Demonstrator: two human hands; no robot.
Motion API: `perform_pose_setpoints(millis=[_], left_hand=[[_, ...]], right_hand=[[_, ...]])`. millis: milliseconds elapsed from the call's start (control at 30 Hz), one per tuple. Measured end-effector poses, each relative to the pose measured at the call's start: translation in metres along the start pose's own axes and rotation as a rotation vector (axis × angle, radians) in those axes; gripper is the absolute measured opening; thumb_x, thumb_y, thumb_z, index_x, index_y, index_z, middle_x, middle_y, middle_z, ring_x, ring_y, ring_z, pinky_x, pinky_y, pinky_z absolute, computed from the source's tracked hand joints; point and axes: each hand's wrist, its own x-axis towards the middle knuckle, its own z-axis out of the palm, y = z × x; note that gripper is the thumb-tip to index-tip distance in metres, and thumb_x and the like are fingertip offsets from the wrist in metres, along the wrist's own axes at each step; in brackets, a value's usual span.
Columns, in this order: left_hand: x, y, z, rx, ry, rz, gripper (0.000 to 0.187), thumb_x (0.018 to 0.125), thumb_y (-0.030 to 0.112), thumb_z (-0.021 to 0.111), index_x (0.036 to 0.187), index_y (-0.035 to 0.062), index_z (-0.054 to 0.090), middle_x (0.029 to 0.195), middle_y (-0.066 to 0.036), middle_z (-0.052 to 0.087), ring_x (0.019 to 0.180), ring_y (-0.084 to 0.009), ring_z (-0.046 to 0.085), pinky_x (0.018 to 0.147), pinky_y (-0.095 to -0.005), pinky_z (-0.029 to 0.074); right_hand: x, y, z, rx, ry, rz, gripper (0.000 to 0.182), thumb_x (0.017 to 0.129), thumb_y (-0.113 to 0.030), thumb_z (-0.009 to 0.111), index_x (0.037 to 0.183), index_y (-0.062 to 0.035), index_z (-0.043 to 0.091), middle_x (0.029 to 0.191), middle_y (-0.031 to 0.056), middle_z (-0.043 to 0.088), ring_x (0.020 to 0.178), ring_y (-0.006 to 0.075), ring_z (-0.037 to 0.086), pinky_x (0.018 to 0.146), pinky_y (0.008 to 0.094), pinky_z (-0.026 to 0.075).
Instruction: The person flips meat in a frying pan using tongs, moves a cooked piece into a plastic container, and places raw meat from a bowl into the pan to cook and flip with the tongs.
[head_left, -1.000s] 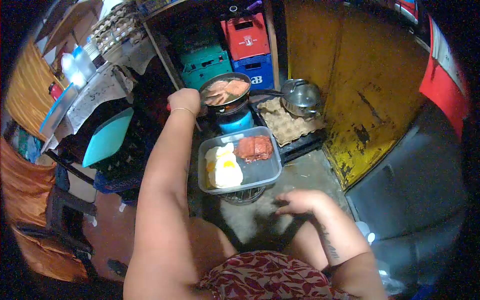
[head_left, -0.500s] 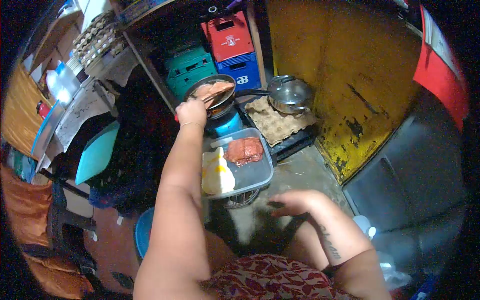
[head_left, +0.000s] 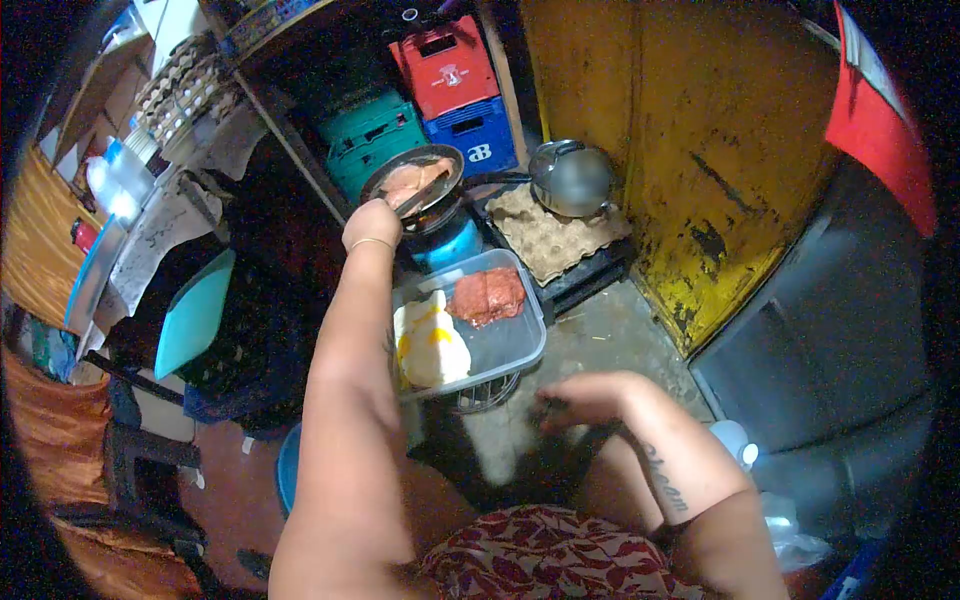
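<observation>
My left hand (head_left: 371, 228) is closed on the handle end of a pair of metal tongs (head_left: 424, 193), whose far end reaches over the frying pan. Thin pinkish slices of meat (head_left: 412, 178) lie inside the pan (head_left: 461, 165). Below it, a clear plastic container (head_left: 497, 353) has a block of red meat (head_left: 488, 297) at the right and a pale white and yellow spread-like mass (head_left: 432, 345) at the left. My right hand (head_left: 583, 398) hangs near my knee, its fingers loosely apart and partly in shadow, touching none of the food.
A lidded pot (head_left: 571, 180) stands behind an egg-tray sheet (head_left: 550, 232) on a black stove-like base. Red (head_left: 447, 72), blue (head_left: 474, 136) and green (head_left: 375, 140) crates stand behind the pan. A yellow metal panel (head_left: 690, 150) rises at the right; egg trays (head_left: 185, 100) are upper left.
The view has shifted slightly. My left hand and the tongs have turned a little over the pan, with the tongs now across its right part. My right hand stays almost in place.
</observation>
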Motion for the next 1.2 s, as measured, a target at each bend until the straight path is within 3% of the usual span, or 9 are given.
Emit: perform_pose_setpoints(millis=[300, 367, 600, 700, 800, 967, 1033, 1067, 1200], left_hand=[[-0.022, 0.001, -0.004, 0.185, 0.064, 0.067, 0.030, 0.092, 0.012, 0.046, 0.103, 0.0089, 0.074, 0.109, -0.016, 0.071, 0.100, -0.0314, 0.070, 0.082, -0.0451, 0.056], [-0.025, -0.003, -0.005, 0.180, 0.081, 0.077, 0.031, 0.092, 0.012, 0.046, 0.103, 0.0077, 0.074, 0.109, -0.016, 0.071, 0.099, -0.0320, 0.070, 0.081, -0.0448, 0.056], [-0.025, -0.010, 0.003, 0.115, 0.110, 0.082, 0.026, 0.090, 0.012, 0.049, 0.098, 0.0065, 0.073, 0.105, -0.018, 0.071, 0.096, -0.0352, 0.070, 0.082, -0.0470, 0.056], [-0.021, -0.014, -0.003, 0.059, 0.047, 0.069, 0.022, 0.089, 0.018, 0.057, 0.099, 0.0046, 0.072, 0.104, -0.019, 0.070, 0.097, -0.0358, 0.068, 0.084, -0.0464, 0.055], [-0.016, -0.029, -0.009, -0.096, 0.049, 0.058, 0.033, 0.081, 0.030, 0.075, 0.099, 0.0028, 0.070, 0.103, -0.022, 0.069, 0.097, -0.0381, 0.067, 0.084, -0.0480, 0.053], [0.013, -0.062, 0.001, -0.114, 0.001, -0.097, 0.031, 0.082, 0.025, 0.071, 0.104, 0.0037, 0.072, 0.108, -0.020, 0.069, 0.103, -0.0364, 0.065, 0.088, -0.0439, 0.053], [0.030, -0.077, 0.011, -0.040, 0.014, -0.108, 0.028, 0.084, 0.022, 0.069, 0.103, 0.0020, 0.072, 0.100, -0.022, 0.070, 0.091, -0.0360, 0.070, 0.079, -0.0437, 0.055], [0.040, -0.084, 0.014, -0.198, -0.120, -0.160, 0.026, 0.087, 0.020, 0.065, 0.102, 0.0001, 0.071, 0.086, -0.023, 0.070, 0.072, -0.0326, 0.071, 0.065, -0.0431, 0.056], [0.064, -0.089, 0.024, -0.233, -0.222, -0.220, 0.025, 0.091, 0.020, 0.060, 0.101, -0.0004, 0.070, 0.077, -0.022, 0.069, 0.059, -0.0302, 0.068, 0.054, -0.0422, 0.053]], right_hand=[[-0.003, -0.007, 0.000, 0.203, -0.001, 0.076, 0.077, 0.086, -0.051, 0.066, 0.141, -0.0019, 0.045, 0.136, 0.0225, 0.054, 0.124, 0.0361, 0.053, 0.105, 0.0398, 0.043], [-0.007, -0.012, -0.004, -0.038, 0.014, 0.023, 0.078, 0.086, -0.053, 0.065, 0.141, -0.0020, 0.045, 0.138, 0.0224, 0.052, 0.126, 0.0365, 0.052, 0.106, 0.0400, 0.041], [-0.001, -0.007, -0.001, -0.086, 0.018, 0.043, 0.077, 0.089, -0.054, 0.062, 0.142, -0.0015, 0.044, 0.140, 0.0223, 0.051, 0.128, 0.0369, 0.050, 0.108, 0.0400, 0.040], [-0.002, -0.005, 0.000, -0.109, 0.046, 0.023, 0.074, 0.090, -0.053, 0.060, 0.142, -0.0030, 0.045, 0.139, 0.0220, 0.051, 0.127, 0.0374, 0.051, 0.107, 0.0404, 0.040], [-0.002, -0.001, -0.001, -0.103, 0.042, 0.055, 0.071, 0.091, -0.052, 0.060, 0.141, -0.0045, 0.045, 0.138, 0.0221, 0.053, 0.124, 0.0379, 0.053, 0.105, 0.0407, 0.042], [-0.003, -0.001, -0.003, -0.017, -0.045, 0.057, 0.070, 0.091, -0.050, 0.061, 0.141, -0.0040, 0.044, 0.134, 0.0229, 0.055, 0.122, 0.0379, 0.054, 0.103, 0.0414, 0.044], [0.006, 0.017, 0.007, -0.024, -0.030, 0.041, 0.070, 0.091, -0.049, 0.061, 0.141, -0.0039, 0.044, 0.134, 0.0232, 0.055, 0.122, 0.0384, 0.055, 0.103, 0.0417, 0.044], [0.010, 0.025, 0.012, -0.033, -0.014, 0.023, 0.069, 0.091, -0.049, 0.061, 0.141, -0.0039, 0.044, 0.134, 0.0235, 0.055, 0.122, 0.0388, 0.055, 0.103, 0.0420, 0.044], [0.003, 0.009, 0.002, -0.056, 0.004, -0.097, 0.068, 0.091, -0.047, 0.062, 0.142, -0.0042, 0.044, 0.137, 0.0242, 0.053, 0.124, 0.0397, 0.052, 0.105, 0.0425, 0.042]])
